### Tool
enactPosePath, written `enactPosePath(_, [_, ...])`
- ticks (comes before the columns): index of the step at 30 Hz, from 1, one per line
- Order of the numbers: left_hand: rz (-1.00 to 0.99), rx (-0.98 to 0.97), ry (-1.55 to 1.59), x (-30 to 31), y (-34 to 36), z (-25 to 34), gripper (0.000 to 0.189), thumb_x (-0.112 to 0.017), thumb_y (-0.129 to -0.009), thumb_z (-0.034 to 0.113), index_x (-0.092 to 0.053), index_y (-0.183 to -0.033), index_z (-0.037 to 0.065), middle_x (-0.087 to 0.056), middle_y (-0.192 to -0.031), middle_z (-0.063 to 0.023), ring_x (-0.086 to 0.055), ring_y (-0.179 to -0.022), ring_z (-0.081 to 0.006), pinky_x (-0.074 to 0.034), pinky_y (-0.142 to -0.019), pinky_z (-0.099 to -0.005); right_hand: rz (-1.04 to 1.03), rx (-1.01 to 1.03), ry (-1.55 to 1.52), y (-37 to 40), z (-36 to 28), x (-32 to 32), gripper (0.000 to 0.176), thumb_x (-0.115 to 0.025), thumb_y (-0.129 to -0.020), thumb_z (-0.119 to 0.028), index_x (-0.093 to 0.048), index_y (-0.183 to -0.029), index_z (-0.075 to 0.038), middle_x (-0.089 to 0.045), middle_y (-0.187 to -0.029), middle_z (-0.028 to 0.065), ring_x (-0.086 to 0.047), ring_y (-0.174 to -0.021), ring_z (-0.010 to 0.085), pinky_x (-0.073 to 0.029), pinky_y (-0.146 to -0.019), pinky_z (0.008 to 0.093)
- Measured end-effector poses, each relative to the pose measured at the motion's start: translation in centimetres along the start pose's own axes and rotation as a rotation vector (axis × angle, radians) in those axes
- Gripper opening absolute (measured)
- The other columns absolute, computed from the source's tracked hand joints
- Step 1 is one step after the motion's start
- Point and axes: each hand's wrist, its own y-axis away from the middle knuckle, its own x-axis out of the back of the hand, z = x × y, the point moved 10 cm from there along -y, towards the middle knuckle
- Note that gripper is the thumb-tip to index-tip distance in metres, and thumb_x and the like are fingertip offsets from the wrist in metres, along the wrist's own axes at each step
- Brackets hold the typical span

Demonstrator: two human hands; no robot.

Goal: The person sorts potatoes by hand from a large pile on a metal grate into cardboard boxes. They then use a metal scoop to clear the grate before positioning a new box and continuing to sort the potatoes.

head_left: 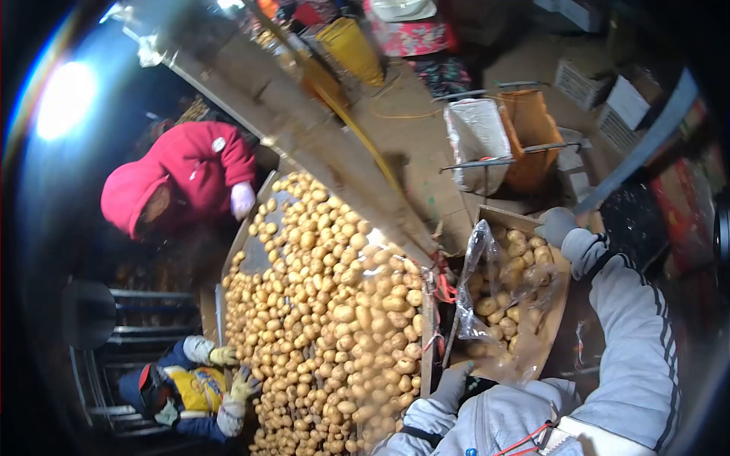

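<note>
A cardboard box [560, 304] lined with clear plastic [473, 292] holds several potatoes [511, 300] in front of me. My right hand [559, 226], in a grey glove, is closed at the box's far right corner. At the near left corner my left hand [454, 382], also gloved in grey, grips the box edge, its fingertips partly hidden. The plastic liner stands up loosely along the left side and lies over some of the potatoes.
Left of the box is a sorting table heaped with potatoes [327, 304]. Two co-workers, one in a red hoodie [182, 167], one in a yellow vest [196, 386], stand beyond it. A beam [304, 114] crosses above. White and orange bags [477, 133] hang on a frame.
</note>
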Motion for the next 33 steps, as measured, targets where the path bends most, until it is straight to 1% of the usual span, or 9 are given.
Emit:
enactPosePath(6, [-0.044, -0.152, -0.104, -1.4, 5.3, 5.6, 0.022, -0.067, -0.097, 0.027, -0.075, -0.096, 0.007, -0.069, -0.085, -0.002, -0.062, -0.072, -0.0114, -0.051, -0.063, -0.0285, 0.087, -0.061, 0.012, 5.8, 6.3, -0.7, 0.031, -0.065, -0.082, -0.034, -0.078, -0.087, -0.007, -0.074, -0.088, 0.0196, -0.071, -0.084, 0.0418, -0.055, -0.081, 0.0504])
enactPosePath(9, [-0.067, -0.236, -0.079, -2.0, 5.5, 6.3, 0.022, -0.067, -0.096, 0.026, -0.074, -0.095, 0.005, -0.07, -0.086, -0.0032, -0.062, -0.071, -0.0123, -0.051, -0.062, -0.0294, 0.119, 0.034, 0.371, 8.0, 7.6, -0.6, 0.024, -0.063, -0.084, -0.03, -0.078, -0.081, -0.012, -0.075, -0.081, 0.0116, -0.073, -0.076, 0.0321, -0.057, -0.067, 0.0497])
enactPosePath(13, [-0.005, -0.256, -0.052, -3.2, 8.1, 9.9, 0.018, -0.069, -0.093, 0.018, -0.073, -0.097, 0.001, -0.071, -0.09, -0.0055, -0.066, -0.074, -0.0184, -0.054, -0.067, -0.0348, 0.346, -0.06, 0.175, 12.8, 6.5, 7.3, 0.024, -0.064, -0.083, -0.032, -0.077, -0.081, -0.012, -0.074, -0.084, 0.0139, -0.073, -0.082, 0.0342, -0.058, -0.075, 0.0488])
enactPosePath(14, [-0.076, -0.45, -0.173, -5.1, 10.6, 12.9, 0.016, -0.069, -0.093, 0.019, -0.073, -0.095, 0.003, -0.07, -0.089, -0.005, -0.066, -0.072, -0.0181, -0.054, -0.065, -0.0328, 0.396, -0.054, 0.159, 13.7, 6.4, 8.6, 0.025, -0.067, -0.082, -0.034, -0.076, -0.08, -0.01, -0.073, -0.082, 0.0157, -0.072, -0.078, 0.036, -0.057, -0.073, 0.0493])
enactPosePath(15, [-0.071, -0.44, -0.161, -5.4, 12.4, 13.9, 0.016, -0.068, -0.092, 0.02, -0.073, -0.097, 0.005, -0.07, -0.09, -0.0042, -0.066, -0.073, -0.0169, -0.054, -0.065, -0.0328, 0.443, -0.046, 0.142, 14.9, 5.7, 10.3, 0.028, -0.07, -0.081, -0.036, -0.075, -0.078, -0.009, -0.071, -0.079, 0.0175, -0.07, -0.075, 0.0379, -0.056, -0.072, 0.0498])
enactPosePath(19, [-0.118, -0.477, -0.215, -4.9, 15.7, 17.2, 0.022, -0.065, -0.093, 0.026, -0.072, -0.103, 0.008, -0.069, -0.092, -0.0014, -0.061, -0.069, -0.0125, -0.048, -0.06, -0.0281, 0.25, -0.273, 0.162, 18.6, 5.5, 14.1, 0.031, -0.061, -0.086, -0.033, -0.077, -0.093, -0.008, -0.075, -0.093, 0.0181, -0.073, -0.085, 0.037, -0.057, -0.08, 0.0491])
enactPosePath(21, [-0.131, -0.497, -0.306, -6.0, 18.3, 17.8, 0.021, -0.064, -0.093, 0.026, -0.07, -0.102, 0.009, -0.067, -0.09, -0.0004, -0.058, -0.068, -0.011, -0.044, -0.06, -0.0253, 0.4, -0.188, 0.119, 21.7, 3.0, 17.3, 0.032, -0.063, -0.084, -0.034, -0.078, -0.092, -0.006, -0.075, -0.091, 0.0197, -0.073, -0.084, 0.0374, -0.058, -0.078, 0.0486])
enactPosePath(25, [-0.12, -0.524, -0.288, -6.7, 21.7, 17.5, 0.018, -0.063, -0.092, 0.024, -0.068, -0.103, 0.01, -0.067, -0.089, -0.0003, -0.057, -0.069, -0.0092, -0.043, -0.061, -0.0232, 0.33, -0.249, 0.172, 26.4, 4.7, 17.1, 0.035, -0.066, -0.083, -0.038, -0.078, -0.087, -0.005, -0.073, -0.086, 0.0214, -0.073, -0.082, 0.0383, -0.058, -0.077, 0.0481])
enactPosePath(33, [-0.362, -0.581, -0.335, -6.2, 19.4, 14.7, 0.017, -0.065, -0.094, 0.023, -0.068, -0.102, 0.008, -0.061, -0.082, 0.0018, -0.056, -0.064, -0.0093, -0.043, -0.055, -0.0254, 0.488, -0.39, 0.142, 38.8, 6.2, 13.2, 0.032, -0.071, -0.079, -0.039, -0.076, -0.078, -0.008, -0.071, -0.079, 0.0198, -0.071, -0.076, 0.0398, -0.058, -0.071, 0.0498])
